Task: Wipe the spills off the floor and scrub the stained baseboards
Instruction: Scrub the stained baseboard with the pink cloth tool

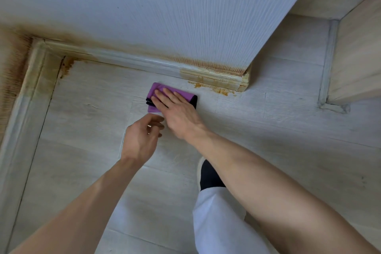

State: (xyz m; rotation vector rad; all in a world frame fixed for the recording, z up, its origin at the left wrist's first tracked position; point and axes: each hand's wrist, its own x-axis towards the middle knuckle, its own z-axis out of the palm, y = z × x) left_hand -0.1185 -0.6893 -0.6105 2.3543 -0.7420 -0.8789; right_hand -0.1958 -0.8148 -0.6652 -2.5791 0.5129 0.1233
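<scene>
1. Purple cloth (162, 93), folded, with dark edging, lies flat on the pale wood-look floor (82, 130), near the far baseboard (144, 64).
2. Right hand (177, 113): fingers straight, palm down, pressing on the cloth.
3. Left hand (142, 136): just near-left of the cloth, fingers loosely curled, holding nothing.
4. Orange-brown stains (212, 86) on the floor right of the cloth and on the baseboard's right end; more staining in the far-left corner (66, 66).
5. White trouser leg (222, 222), dark sock, near centre.
</scene>
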